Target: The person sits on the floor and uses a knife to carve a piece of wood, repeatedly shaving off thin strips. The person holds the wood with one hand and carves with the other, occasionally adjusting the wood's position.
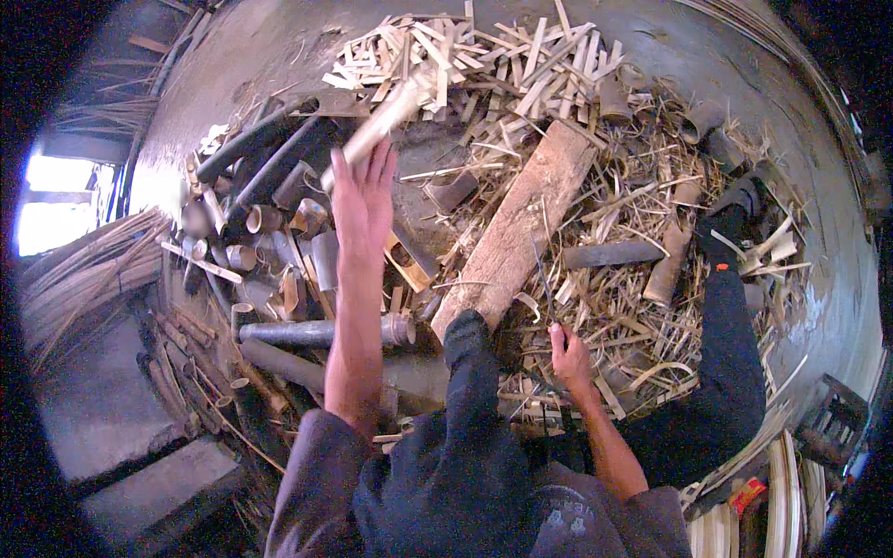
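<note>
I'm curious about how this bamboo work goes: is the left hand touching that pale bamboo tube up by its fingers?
Cannot tell. In the head view the left hand's open fingertips overlap the pale bamboo tube's lower end, but neither grip nor gap shows plainly.

You sit on a grey concrete floor [233,56] strewn with splints [484,56] and shavings. Daylight glares through an opening [56,200] at your left; cane bundles [88,270] lie beside it.

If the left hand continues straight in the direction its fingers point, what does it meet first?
Probably the pale bamboo tube lying just beyond the fingertips of the left hand. It may already touch it; depth is unclear from this head view.
</note>
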`<state>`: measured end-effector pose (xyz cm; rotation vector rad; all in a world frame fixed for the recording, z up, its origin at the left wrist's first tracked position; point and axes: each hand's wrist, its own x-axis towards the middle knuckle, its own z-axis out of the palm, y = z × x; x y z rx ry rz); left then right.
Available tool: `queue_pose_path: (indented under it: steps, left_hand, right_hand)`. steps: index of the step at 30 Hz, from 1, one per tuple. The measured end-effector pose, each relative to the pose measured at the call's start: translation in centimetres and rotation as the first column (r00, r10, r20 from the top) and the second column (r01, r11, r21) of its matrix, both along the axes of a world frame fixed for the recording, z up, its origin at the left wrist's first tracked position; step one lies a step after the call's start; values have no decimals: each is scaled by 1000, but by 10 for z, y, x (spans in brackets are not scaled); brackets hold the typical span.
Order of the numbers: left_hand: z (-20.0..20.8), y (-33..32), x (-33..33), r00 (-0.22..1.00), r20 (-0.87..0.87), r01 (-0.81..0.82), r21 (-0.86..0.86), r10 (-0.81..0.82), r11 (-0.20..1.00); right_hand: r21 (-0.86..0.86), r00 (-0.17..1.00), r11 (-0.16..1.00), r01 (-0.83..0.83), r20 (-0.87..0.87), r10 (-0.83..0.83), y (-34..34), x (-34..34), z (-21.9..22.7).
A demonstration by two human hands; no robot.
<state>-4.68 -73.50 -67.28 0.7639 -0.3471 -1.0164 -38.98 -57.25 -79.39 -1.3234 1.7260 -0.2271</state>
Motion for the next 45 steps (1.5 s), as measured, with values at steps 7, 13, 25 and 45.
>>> queue_pose_path:
  steps: [7, 13, 25, 45]
  left_hand:
    - [-44, 22, -56, 637, 501, 363, 475, -586, 801]
    - [-81, 145, -111, 336, 626, 205, 681, -704, 703]
    - [-103, 184, -103, 212, 687, 163, 677, -696, 718]
    - [-191, -4, -267, -553, 797, 288, 455, -242, 843]
  right_hand:
    - [-232, 999, 973, 13, 32, -5, 7, 7, -19]
    - [-64, 997, 998, -2, 71, 7, 9, -2, -37]
    - [-197, 978, 966, -168, 91, 189, 17, 1, -28]
    - [-260, 990, 956, -134, 6, 141, 35, 8, -23]
